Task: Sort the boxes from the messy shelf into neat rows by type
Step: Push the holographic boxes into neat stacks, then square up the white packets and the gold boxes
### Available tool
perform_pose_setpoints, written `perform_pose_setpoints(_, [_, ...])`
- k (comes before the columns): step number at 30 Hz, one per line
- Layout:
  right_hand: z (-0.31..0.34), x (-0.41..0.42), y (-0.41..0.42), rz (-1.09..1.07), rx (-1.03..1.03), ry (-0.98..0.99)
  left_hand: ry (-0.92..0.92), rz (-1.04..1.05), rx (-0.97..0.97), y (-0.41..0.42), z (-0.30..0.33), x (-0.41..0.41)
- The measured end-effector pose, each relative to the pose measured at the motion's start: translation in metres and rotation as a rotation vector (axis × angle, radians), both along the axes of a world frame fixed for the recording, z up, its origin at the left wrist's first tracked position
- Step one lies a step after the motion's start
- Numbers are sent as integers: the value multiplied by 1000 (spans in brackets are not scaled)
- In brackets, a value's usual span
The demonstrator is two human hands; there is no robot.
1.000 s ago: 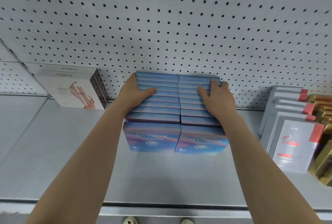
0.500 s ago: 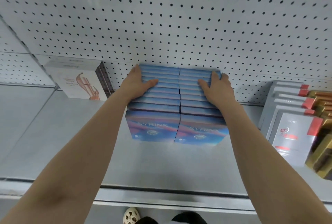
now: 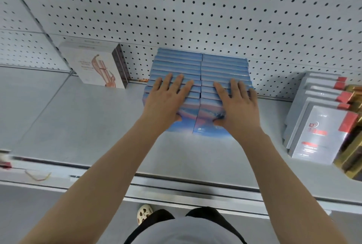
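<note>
Item: blue boxes (image 3: 177, 61), two rows side by side, centre of the frame, standing upright on the grey shelf (image 3: 78, 126) and running back to the pegboard wall (image 3: 195, 8). Change noted: a second ago both hands clasped the outer sides of the rows near the back; they now lie on top of the front boxes, nearer the viewer. Left hand (image 3: 166, 100): grip flat, fingers straight and spread across the top edges of the left row, holding nothing. Right hand (image 3: 235, 104): likewise flat, fingers spread on the right row, its palm over the front box's face, holding nothing. Reading: the side-squaring looks finished and the hands seem to be pressing the tops level, so this type is probably close to sorted. Appearance: thin flat cartons, blue with a pink and white sky-like print on the front face, top edges stepped evenly one behind another, the two rows touching along a straight centre seam; the front lettering is covered by the hands. Other stock: white boxes with a figure drawing (image 3: 94, 67), upper left, against the wall; grey boxes with red corner bands (image 3: 321, 126), right, in their own row; gold boxes (image 3: 352, 155) at the far right edge, partly cut off.
</note>
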State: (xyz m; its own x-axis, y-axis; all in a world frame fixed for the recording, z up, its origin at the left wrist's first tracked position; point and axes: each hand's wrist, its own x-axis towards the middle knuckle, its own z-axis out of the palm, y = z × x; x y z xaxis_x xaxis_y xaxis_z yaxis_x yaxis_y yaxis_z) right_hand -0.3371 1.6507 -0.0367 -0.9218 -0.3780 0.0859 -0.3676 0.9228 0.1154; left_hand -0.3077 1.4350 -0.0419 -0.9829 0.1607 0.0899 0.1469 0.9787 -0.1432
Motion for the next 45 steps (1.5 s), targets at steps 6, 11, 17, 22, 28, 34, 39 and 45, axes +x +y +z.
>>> perform_pose_setpoints(6, [-4,-6,-2,23,-48,51,36,-27,-19,0,-4,-11])
perform_pose_setpoints(11, [-13,9,5,100,-164,205,80,-11,-46,1,-8,-2])
perform_pose_setpoints(17, [-15,15,6,72,-65,133,157,59,-87,13,-16,19])
perform_pose_setpoints(22, [-17,8,9,95,-15,115,188,113,-81,19,-17,16])
perform_pose_setpoints(28, [-18,5,10,121,-18,104,188,141,-45,27,-13,19])
perform_pose_setpoints(34, [-9,4,23,218,-62,76,151,171,34,41,-3,31])
perform_pose_setpoints(39, [4,13,56,196,-56,54,174,140,143,55,4,42])
perform_pose_setpoints(45, [9,26,151,-25,-136,49,329,-86,367,120,16,48])
